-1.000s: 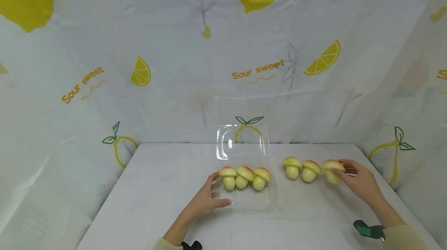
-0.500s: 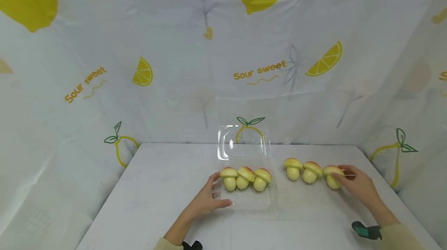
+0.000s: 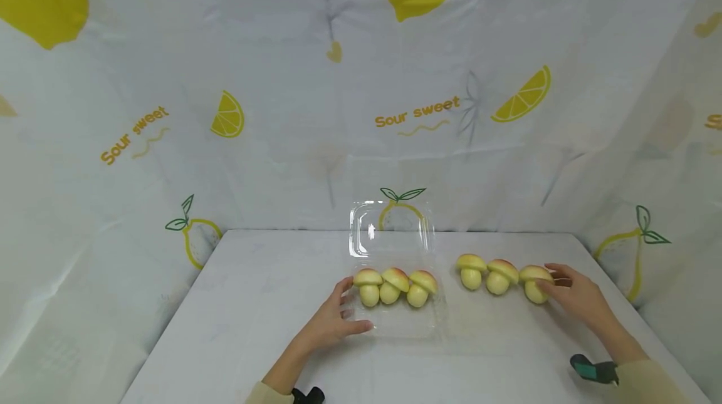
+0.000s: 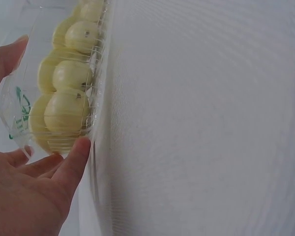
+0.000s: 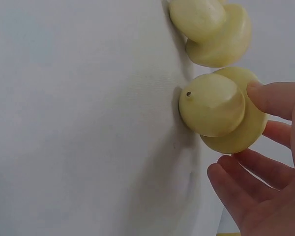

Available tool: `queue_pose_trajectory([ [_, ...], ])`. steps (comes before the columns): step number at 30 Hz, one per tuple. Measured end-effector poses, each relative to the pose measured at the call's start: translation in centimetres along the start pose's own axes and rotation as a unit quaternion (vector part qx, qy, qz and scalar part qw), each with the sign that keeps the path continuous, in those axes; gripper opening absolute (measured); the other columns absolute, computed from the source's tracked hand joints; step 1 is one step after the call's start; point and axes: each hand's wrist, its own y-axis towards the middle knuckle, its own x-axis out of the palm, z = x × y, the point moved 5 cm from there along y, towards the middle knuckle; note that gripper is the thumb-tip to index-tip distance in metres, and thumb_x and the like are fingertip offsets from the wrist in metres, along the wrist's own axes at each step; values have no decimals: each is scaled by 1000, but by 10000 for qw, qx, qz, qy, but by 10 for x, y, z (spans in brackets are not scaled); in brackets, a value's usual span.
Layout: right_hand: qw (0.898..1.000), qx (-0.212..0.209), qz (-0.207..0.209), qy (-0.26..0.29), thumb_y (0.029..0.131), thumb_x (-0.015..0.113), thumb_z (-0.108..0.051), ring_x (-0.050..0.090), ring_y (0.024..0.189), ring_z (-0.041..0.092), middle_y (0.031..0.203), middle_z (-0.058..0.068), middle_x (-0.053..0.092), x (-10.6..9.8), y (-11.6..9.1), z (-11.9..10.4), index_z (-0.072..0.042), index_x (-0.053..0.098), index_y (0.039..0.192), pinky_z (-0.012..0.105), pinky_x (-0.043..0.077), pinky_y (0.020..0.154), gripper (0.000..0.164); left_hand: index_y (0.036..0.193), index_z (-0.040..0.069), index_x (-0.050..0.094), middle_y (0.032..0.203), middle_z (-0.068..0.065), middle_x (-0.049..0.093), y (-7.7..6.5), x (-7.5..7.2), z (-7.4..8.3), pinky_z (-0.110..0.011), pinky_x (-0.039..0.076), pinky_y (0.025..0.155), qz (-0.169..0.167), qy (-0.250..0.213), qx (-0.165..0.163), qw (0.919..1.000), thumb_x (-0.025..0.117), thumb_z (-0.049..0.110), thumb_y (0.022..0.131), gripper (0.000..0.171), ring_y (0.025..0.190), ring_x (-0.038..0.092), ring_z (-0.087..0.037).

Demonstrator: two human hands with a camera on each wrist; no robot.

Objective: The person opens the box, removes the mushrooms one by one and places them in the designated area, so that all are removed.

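A clear plastic clamshell box (image 3: 395,326) stands with its lid raised, holding a row of pale yellow toy mushrooms (image 3: 390,293). My left hand (image 3: 331,322) grips its near left corner, fingers along the left side and thumb at the front. In the left wrist view, the fingers (image 4: 74,164) touch the box wall. To the right of the box, two more mushrooms (image 3: 470,279) lie on the table. Beside them, my right hand (image 3: 578,296) pinches a third mushroom (image 5: 214,105) by its cap; its stem end is at the table surface.
The white-covered table (image 3: 225,341) ends at a pale curtain (image 3: 282,160) printed with lemons. The raised lid (image 3: 391,232) stands up behind the box. A black-and-green wrist strap (image 3: 593,371) sticks out beside the right sleeve.
My right hand has brought its mushroom slightly down and toward me, to the table at the end of the row. The left hand has stayed at the box.
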Motion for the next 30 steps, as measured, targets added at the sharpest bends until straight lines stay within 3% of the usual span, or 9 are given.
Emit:
queue_pose_trajectory([
  [5,9989,-381,229,-172,97,70,-29,58,106,57,120,42,57,-5,1,-4,14,52,131,61,56,77,57,158,5,23,162,-23,27,0,0,1,-54,44,109,-11,-30,-28,10000,87,24,83,101,139,41,-49],
  [20,9958,-724,536,-133,97,71,-26,63,98,53,111,35,64,-7,-1,-17,12,62,119,57,57,74,44,158,5,23,161,-23,28,-1,-1,0,-52,43,110,79,60,-68,9999,87,24,81,102,141,38,-48],
  [25,9957,-751,528,-131,96,72,-23,64,98,52,110,33,65,-4,0,-19,11,64,117,51,58,71,41,158,5,22,161,-24,28,0,-1,-1,-52,43,110,53,2,-31,10000,87,24,82,102,141,38,-48],
  [30,9965,-668,485,-136,97,71,-23,62,99,54,113,36,63,-4,-1,-21,12,63,118,58,57,74,42,159,5,23,161,-23,28,0,-1,-1,-52,44,110,44,7,-11,10000,87,25,82,102,141,38,-47],
])
